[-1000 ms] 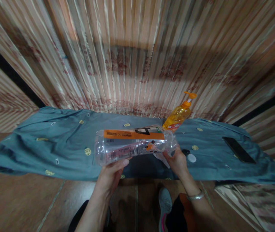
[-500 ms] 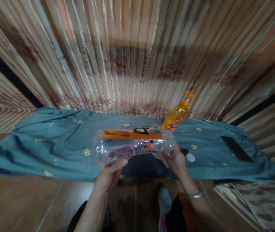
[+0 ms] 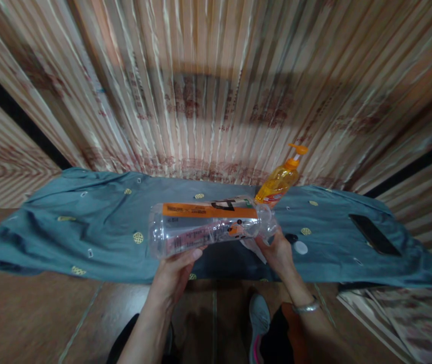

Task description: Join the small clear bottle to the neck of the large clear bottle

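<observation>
A large clear plastic bottle [image 3: 208, 225] with an orange, white and grey label lies sideways in the air over the cloth-covered table. My left hand [image 3: 178, 270] grips its base end from below, thumb along the near side. At the right, my right hand [image 3: 276, 250] is closed around the neck end. Some white tissue or paper [image 3: 254, 250] shows beneath the neck, mostly hidden by the bottle and hand. Behind the bottle's neck stands an orange pump bottle [image 3: 279, 182] of yellow-orange liquid.
A white round cap [image 3: 300, 247] and a small black object [image 3: 291, 237] sit just right of my right hand. Farther right lies a black phone [image 3: 373, 234]. A patterned teal cloth [image 3: 102, 232] covers the table, with a striped curtain [image 3: 208, 101] hanging behind.
The whole view has shifted very slightly. Both hands keep the same hold on the clear bottle, which stays level in nearly the same place.
</observation>
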{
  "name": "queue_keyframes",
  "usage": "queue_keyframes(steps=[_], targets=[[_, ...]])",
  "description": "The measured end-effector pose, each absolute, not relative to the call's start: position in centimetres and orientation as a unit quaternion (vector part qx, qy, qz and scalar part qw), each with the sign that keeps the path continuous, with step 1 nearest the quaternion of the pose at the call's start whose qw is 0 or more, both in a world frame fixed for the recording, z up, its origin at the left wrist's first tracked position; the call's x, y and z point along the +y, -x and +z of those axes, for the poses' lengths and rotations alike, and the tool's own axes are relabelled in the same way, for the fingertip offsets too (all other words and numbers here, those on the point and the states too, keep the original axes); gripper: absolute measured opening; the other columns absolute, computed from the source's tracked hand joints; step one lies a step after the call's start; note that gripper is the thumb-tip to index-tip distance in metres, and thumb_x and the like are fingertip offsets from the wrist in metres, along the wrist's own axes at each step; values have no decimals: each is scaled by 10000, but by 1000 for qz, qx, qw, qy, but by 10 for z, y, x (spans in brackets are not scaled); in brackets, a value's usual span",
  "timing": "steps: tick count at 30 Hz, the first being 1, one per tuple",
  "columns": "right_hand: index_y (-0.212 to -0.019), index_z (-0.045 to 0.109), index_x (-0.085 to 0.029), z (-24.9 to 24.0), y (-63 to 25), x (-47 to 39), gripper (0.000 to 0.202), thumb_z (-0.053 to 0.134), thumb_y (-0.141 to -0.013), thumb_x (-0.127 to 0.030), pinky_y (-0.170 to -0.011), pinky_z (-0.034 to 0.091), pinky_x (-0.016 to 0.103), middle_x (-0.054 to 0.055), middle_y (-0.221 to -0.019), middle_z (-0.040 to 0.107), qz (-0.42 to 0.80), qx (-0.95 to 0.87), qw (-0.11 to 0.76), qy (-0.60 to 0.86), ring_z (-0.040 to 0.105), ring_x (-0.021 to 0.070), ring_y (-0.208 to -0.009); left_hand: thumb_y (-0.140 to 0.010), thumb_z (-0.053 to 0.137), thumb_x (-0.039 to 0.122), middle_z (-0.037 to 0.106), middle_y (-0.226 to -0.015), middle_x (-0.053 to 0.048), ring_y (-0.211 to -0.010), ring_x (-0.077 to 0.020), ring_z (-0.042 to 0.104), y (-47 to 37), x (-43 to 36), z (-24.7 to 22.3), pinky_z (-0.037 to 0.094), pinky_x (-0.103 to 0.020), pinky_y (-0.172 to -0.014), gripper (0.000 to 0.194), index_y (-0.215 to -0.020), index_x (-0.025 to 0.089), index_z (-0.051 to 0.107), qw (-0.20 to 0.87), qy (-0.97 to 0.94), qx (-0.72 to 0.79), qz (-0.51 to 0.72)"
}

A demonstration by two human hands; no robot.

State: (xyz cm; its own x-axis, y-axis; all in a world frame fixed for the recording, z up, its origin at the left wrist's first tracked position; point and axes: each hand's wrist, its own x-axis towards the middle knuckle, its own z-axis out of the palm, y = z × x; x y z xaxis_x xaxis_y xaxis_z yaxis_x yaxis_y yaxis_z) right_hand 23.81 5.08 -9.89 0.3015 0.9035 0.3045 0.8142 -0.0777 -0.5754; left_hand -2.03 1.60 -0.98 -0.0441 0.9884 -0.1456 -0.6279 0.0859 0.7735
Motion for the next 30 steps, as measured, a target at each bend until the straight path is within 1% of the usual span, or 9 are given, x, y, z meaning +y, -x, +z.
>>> queue_keyframes(steps=[3, 8, 15, 20, 25, 30], targets=[[-1158, 523, -133, -99, -238, 51, 568, 528, -764, -542, -653, 496, 323, 138, -915, 704, 68, -586, 345, 730, 679, 267, -814, -520, 830, 152, 759, -911, -82, -1003, -294, 673, 21, 16, -11, 480, -443, -969, 363, -868, 163, 730, 649, -253, 346, 629], [-1155, 528, -143, -97, -238, 51, 556, 540, -756, -530, -652, 495, 321, 124, -901, 706, 78, -578, 344, 735, 678, 264, -812, -517, 831, 150, 761, -917, -74, -984, -286, 680, 22, 17, -11, 491, -430, -956, 357, -859, 168, 731, 650, -253, 348, 627], [-1158, 523, -139, -98, -238, 51, 542, 550, -750, -496, -668, 499, 323, 127, -917, 703, 77, -583, 344, 732, 679, 266, -830, -516, 843, 164, 766, -908, -63, -928, -242, 696, 21, 17, -9, 528, -354, -903, 347, -850, 178, 750, 653, -255, 345, 624], [-1169, 515, -137, -97, -238, 50, 558, 553, -747, -499, -664, 500, 327, 130, -911, 705, 81, -579, 340, 737, 681, 270, -820, -517, 851, 179, 766, -888, -46, -898, -217, 698, 22, 17, -10, 531, -327, -891, 328, -832, 189, 759, 653, -259, 348, 621], [-1144, 525, -147, -94, -237, 50, 540, 540, -754, -521, -652, 499, 324, 128, -899, 706, 84, -576, 343, 738, 682, 265, -808, -500, 862, 201, 767, -876, -56, -883, -225, 701, 22, 15, -11, 527, -347, -897, 317, -801, 185, 764, 653, -255, 362, 615], [-1140, 528, -145, -94, -237, 51, 552, 555, -740, -524, -646, 497, 320, 130, -897, 707, 86, -572, 343, 740, 682, 266, -800, -498, 859, 188, 765, -876, -53, -897, -227, 697, 21, 16, -10, 514, -357, -921, 321, -804, 179, 762, 657, -248, 356, 617]])
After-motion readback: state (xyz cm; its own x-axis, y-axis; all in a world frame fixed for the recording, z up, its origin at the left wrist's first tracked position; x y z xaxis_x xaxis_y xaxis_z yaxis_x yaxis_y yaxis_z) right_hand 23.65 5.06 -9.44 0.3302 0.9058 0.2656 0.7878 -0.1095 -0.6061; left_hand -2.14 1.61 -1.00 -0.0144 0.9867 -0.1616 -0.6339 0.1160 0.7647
